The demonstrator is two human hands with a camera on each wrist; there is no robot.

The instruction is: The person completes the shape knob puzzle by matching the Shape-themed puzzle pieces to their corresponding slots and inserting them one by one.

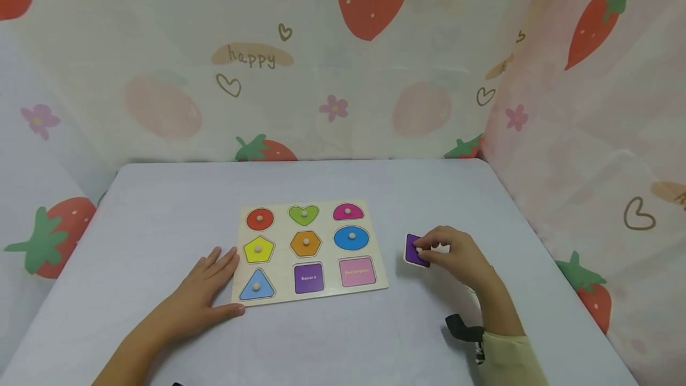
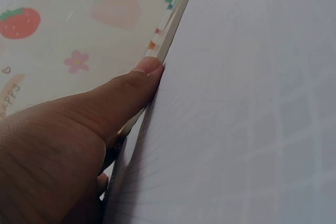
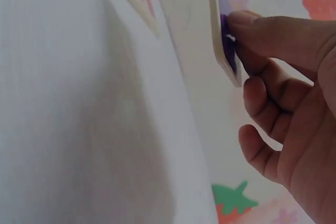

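A wooden shape puzzle board (image 1: 281, 273) lies flat on the white table. Knobbed pieces fill its upper two rows, and a blue triangle piece (image 1: 258, 285) sits at lower left. Two bottom spots show bare printed recesses, a purple one reading "Square" (image 1: 308, 278) and a pink one (image 1: 357, 271). My left hand (image 1: 200, 293) rests at the board's left edge, fingers straight, thumb (image 2: 149, 65) against the near corner. To the right of the board, my right hand (image 1: 455, 252) pinches a purple square puzzle piece (image 1: 412, 250) by its knob, holding it tilted above the table.
White cloth covers the table (image 1: 177, 207). Behind it hangs a strawberry-print curtain (image 1: 370, 76), with more of this fabric at both sides. A black strap (image 1: 462, 329) sticks out at the right wrist, beside a pale sleeve (image 1: 511, 356).
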